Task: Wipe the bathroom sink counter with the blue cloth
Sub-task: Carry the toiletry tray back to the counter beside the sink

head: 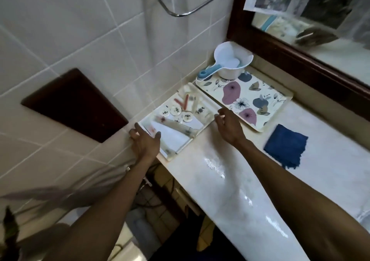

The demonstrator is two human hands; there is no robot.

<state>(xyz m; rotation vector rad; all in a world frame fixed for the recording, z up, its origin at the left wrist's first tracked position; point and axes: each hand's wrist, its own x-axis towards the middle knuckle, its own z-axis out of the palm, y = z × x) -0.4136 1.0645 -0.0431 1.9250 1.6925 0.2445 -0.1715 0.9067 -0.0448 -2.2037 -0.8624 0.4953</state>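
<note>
Head view: counter-clearing step, we judged.
Our left hand [145,141] and right hand [228,125] flanked the toiletry tray [192,138], fingers apart, gripping nothing; blue cloth [285,146] lay untouched on the counter [230,160]. Next: grip both tray edges, lift aside.

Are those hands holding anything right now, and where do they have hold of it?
Nothing is gripped. The left hand and right hand are open at opposite edges of the small white rectangular tray of toiletries; the folded dark blue cloth lies untouched.
</note>
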